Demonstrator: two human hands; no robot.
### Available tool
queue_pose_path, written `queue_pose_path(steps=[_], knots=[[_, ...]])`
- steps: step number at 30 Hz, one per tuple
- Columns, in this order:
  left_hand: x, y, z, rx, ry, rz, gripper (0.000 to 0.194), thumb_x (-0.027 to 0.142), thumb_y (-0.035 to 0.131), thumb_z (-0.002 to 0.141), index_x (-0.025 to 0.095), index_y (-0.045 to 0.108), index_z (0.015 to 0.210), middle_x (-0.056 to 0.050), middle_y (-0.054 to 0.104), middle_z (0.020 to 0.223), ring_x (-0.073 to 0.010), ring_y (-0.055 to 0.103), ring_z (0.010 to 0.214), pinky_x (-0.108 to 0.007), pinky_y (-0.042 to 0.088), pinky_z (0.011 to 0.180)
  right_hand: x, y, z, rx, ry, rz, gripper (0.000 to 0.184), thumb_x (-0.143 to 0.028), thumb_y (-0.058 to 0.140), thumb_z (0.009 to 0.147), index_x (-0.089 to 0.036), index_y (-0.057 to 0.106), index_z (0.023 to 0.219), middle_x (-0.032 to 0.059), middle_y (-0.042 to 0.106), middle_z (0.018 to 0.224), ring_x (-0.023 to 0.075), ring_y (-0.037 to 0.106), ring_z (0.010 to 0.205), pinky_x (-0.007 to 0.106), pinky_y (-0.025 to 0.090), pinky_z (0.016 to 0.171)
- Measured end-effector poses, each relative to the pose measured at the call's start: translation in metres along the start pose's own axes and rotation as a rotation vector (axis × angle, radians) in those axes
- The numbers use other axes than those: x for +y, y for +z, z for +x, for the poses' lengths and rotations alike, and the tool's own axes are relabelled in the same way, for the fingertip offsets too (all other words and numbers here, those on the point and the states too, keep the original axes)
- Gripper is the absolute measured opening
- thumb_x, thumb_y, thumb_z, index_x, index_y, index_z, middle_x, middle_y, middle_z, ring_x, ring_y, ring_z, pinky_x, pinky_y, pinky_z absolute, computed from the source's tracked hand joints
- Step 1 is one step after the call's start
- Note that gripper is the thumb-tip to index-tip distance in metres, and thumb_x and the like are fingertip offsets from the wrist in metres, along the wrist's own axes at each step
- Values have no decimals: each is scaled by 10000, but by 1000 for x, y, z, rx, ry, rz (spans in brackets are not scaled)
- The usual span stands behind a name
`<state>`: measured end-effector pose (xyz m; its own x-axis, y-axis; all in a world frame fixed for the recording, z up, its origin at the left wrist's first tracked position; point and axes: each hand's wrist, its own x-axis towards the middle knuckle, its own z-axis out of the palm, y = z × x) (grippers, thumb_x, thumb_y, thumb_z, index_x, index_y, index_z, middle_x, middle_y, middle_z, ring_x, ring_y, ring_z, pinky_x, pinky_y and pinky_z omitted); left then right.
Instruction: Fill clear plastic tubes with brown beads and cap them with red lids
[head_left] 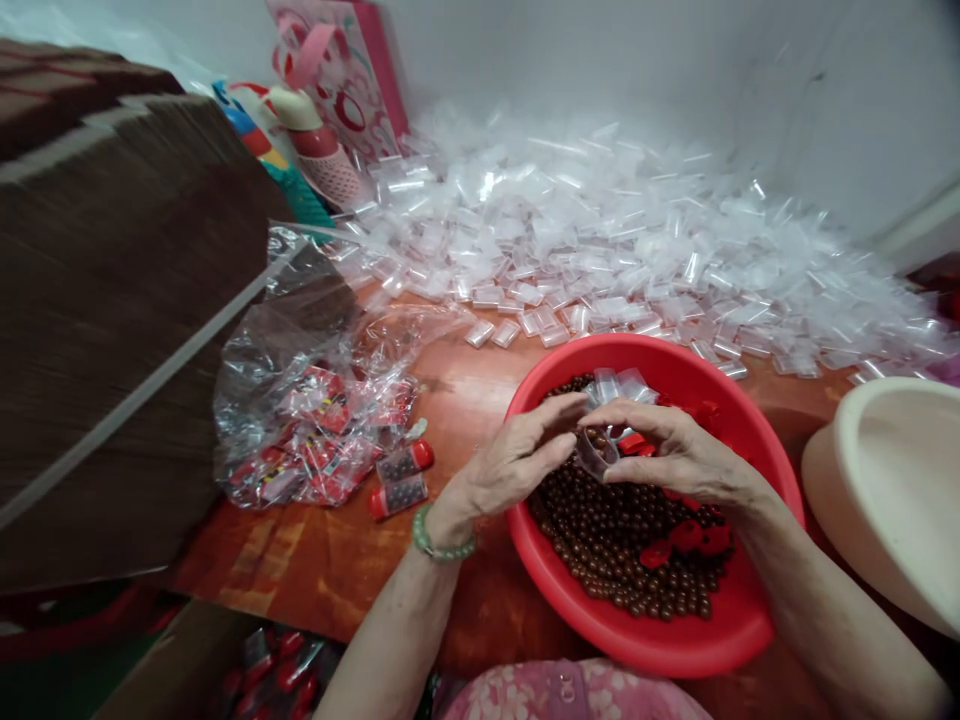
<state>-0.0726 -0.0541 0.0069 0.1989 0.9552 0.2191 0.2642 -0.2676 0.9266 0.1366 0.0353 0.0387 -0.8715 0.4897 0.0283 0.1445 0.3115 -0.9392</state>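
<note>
**Right hand pinches a clear case over a red basin of brown beads**

The basin also holds red pieces and more clear cases. The right thumb and fingers close on the case above the beads; the left hand is partly open, fingers close to the case, with nothing visible in its grasp. Whether they touch it, and whether the beads seen through it lie inside or behind, cannot be told.

A clear plastic bag contains red items blurred by its glare. Beside it lie two red-ended cases. A carton at lower left, partly cut off, holds similar ones. The cream tub runs out of frame, its bottom out of view.

Bare tabletop separates bag from basin; loose cases heap along the wall, and the tub crowds the basin's right rim.
</note>
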Motion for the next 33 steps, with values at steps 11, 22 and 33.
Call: queue_pose_path(steps=[11,22,33], knots=[[8,26,-8,40,-146,-150,540,252,632,880,139,504,1393,-137,670,1278,-277,619,1201,-430,473,1063,-2,1,-3,-17,-13,58,407,-313,705,871,-267,669,1274,56,708,1251,223,652,1165,379,473,1049],[-2,26,-4,91,-232,-288,504,274,625,861,120,559,1336,-142,661,1264,-276,625,1141,-399,487,1008,6,4,4,192,-102,-55,164,-219,715,834,-230,779,985,26,785,915,173,728,833,272,559,797],[-2,25,-3,29,-203,-400,367,253,574,914,159,588,1268,-80,687,1102,-220,649,1037,-348,501,950,11,7,2,178,-114,-166,342,-333,704,874,-235,705,1202,70,756,1098,210,706,989,345,555,901]])
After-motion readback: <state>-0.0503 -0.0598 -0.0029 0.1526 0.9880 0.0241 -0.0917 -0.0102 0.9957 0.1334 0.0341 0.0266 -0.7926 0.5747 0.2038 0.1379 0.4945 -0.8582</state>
